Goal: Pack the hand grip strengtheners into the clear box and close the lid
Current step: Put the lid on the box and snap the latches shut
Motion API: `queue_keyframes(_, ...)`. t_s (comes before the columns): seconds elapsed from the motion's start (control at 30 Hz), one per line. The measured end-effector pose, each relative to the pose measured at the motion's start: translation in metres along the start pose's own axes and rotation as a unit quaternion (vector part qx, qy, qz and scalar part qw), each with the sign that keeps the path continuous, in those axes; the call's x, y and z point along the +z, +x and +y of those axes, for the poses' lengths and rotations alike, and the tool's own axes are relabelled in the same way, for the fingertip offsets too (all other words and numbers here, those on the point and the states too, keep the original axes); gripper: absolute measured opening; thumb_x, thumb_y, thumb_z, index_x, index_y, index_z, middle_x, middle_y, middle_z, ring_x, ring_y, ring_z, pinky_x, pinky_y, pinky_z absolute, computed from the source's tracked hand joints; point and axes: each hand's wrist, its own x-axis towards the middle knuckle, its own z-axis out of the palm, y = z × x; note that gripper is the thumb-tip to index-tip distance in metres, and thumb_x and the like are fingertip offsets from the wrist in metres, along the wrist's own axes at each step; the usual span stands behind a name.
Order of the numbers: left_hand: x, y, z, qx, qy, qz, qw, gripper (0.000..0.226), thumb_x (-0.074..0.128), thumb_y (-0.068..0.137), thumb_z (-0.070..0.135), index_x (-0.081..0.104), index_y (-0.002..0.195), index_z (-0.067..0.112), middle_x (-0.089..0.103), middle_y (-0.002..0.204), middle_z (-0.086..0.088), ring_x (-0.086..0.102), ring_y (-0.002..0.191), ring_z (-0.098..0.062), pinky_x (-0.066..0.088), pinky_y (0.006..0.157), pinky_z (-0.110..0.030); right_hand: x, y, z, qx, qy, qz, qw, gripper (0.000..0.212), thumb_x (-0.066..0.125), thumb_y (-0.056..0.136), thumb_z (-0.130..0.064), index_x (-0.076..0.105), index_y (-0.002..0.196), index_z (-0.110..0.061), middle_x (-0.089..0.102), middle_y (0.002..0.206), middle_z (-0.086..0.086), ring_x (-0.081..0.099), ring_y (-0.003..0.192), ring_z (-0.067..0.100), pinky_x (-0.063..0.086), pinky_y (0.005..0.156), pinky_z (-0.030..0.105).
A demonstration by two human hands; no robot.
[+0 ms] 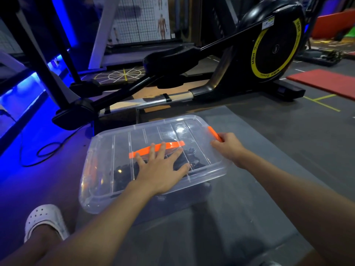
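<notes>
Dimly visible through ribbed plastic as dark shapes: hand grip strengtheners (193,160), packed inside the clear box (90,191) at centre frame. Covered by the lid (119,144) (orange handle (172,145) across its top). Pressed flat on that lid with the left hand (163,169), fingers straight and spread, grasping nothing. Gripped the orange latch (212,132) at the box's right edge with the right hand (228,148), fingers curled round it. Beyond, across the upper frame, a black elliptical trainer (274,47); red mat (326,81) at far right; white clog (44,219) at lower left.
</notes>
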Motion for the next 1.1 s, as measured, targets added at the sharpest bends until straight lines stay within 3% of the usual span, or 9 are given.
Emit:
queue_keyframes(0.1, -0.002, -0.002, -0.004, 0.006, -0.036, 0.026, 0.999, 0.058, 0.024, 0.093, 0.067, 0.016, 0.148, 0.051, 0.004, 0.165, 0.002, -0.005, 0.151, -0.028, 0.0, 0.112, -0.069, 0.002, -0.001, -0.009, -0.001, -0.111, -0.005, 0.994, 0.026, 0.052, 0.088, -0.021, 0.062, 0.1, 0.001, 0.061, 0.085, 0.013, 0.061, 0.082, 0.03, 0.049, 0.073, 0.038)
queue_keyframes(0.2, -0.011, -0.008, -0.022, 0.005, -0.084, 0.097, 0.992, 0.053, 0.034, 0.093, 0.055, 0.03, 0.144, 0.044, 0.026, 0.158, 0.004, 0.016, 0.147, -0.02, 0.012, 0.115, -0.059, 0.015, -0.01, -0.027, -0.097, -0.331, 0.027, 0.938, 0.042, 0.048, 0.093, -0.032, 0.05, 0.13, -0.014, 0.055, 0.131, 0.008, 0.047, 0.124, 0.031, 0.032, 0.103, 0.045)
queue_keyframes(0.3, -0.019, -0.021, -0.063, -0.06, -0.091, 0.137, 0.985, 0.052, 0.043, 0.095, 0.045, 0.036, 0.145, 0.032, 0.033, 0.154, 0.004, 0.024, 0.144, -0.018, 0.017, 0.115, -0.053, 0.042, -0.024, -0.055, -0.219, -0.34, -0.01, 0.915, 0.052, 0.043, 0.097, -0.044, 0.04, 0.142, -0.02, 0.04, 0.151, 0.0, 0.031, 0.141, 0.021, 0.017, 0.114, 0.046)
queue_keyframes(0.47, -0.024, -0.041, -0.124, -0.243, -0.186, 0.22, 0.926, 0.051, 0.054, 0.091, 0.028, 0.046, 0.139, 0.011, 0.048, 0.142, -0.014, 0.045, 0.13, -0.035, 0.036, 0.105, -0.047, 0.107, -0.048, -0.088, -0.304, -0.334, -0.15, 0.88, 0.058, 0.034, 0.096, -0.058, 0.031, 0.148, -0.031, 0.027, 0.158, -0.005, 0.016, 0.148, 0.018, 0.006, 0.118, 0.055)
queue_keyframes(0.6, -0.016, -0.046, -0.147, -0.311, -0.26, 0.221, 0.887, 0.05, 0.057, 0.089, 0.027, 0.048, 0.132, 0.002, 0.05, 0.133, -0.022, 0.051, 0.119, -0.039, 0.042, 0.097, -0.044, 0.134, -0.052, -0.085, -0.32, -0.407, -0.167, 0.839, 0.061, 0.02, 0.09, -0.071, 0.017, 0.147, -0.049, 0.008, 0.163, -0.005, 0.001, 0.15, 0.026, -0.002, 0.115, 0.062)
queue_keyframes(0.73, -0.007, -0.044, -0.151, -0.387, -0.418, 0.217, 0.793, 0.06, 0.059, 0.07, 0.051, 0.052, 0.11, 0.006, 0.062, 0.111, -0.019, 0.059, 0.093, -0.033, 0.049, 0.085, -0.04, 0.136, -0.048, -0.082, -0.313, -0.426, -0.17, 0.832, 0.059, 0.017, 0.09, -0.072, 0.01, 0.146, -0.053, 0.001, 0.164, -0.006, -0.005, 0.15, 0.026, -0.005, 0.115, 0.061)
queue_keyframes(0.9, -0.001, -0.038, -0.156, -0.396, -0.418, 0.266, 0.773, 0.048, 0.071, 0.072, 0.035, 0.051, 0.102, 0.004, 0.061, 0.095, -0.015, 0.061, 0.089, -0.035, 0.051, 0.079, -0.044, 0.137, -0.048, -0.081, -0.312, -0.438, -0.163, 0.827, 0.059, 0.014, 0.09, -0.071, 0.008, 0.146, -0.053, 0.001, 0.163, -0.007, -0.003, 0.15, 0.025, -0.003, 0.115, 0.059)
queue_keyframes(1.03, 0.001, -0.04, -0.154, -0.373, -0.445, 0.283, 0.763, 0.033, 0.065, 0.06, 0.041, 0.056, 0.061, 0.009, 0.056, 0.06, -0.018, 0.065, 0.076, -0.04, 0.044, 0.057, -0.035, 0.135, -0.05, -0.082, -0.313, -0.437, -0.157, 0.828, 0.066, 0.006, 0.083, -0.075, 0.009, 0.145, -0.052, 0.004, 0.163, -0.007, -0.001, 0.15, 0.024, -0.001, 0.115, 0.059)
queue_keyframes(1.1, 0.002, -0.042, -0.154, -0.364, -0.448, 0.287, 0.764, 0.033, 0.068, 0.068, 0.032, 0.048, 0.05, 0.012, 0.047, 0.051, -0.016, 0.062, 0.075, -0.037, 0.036, 0.054, -0.032, 0.135, -0.051, -0.082, -0.314, -0.437, -0.156, 0.828, 0.072, 0.0, 0.078, -0.076, 0.009, 0.146, -0.052, 0.004, 0.163, -0.007, -0.001, 0.15, 0.025, -0.001, 0.116, 0.059)
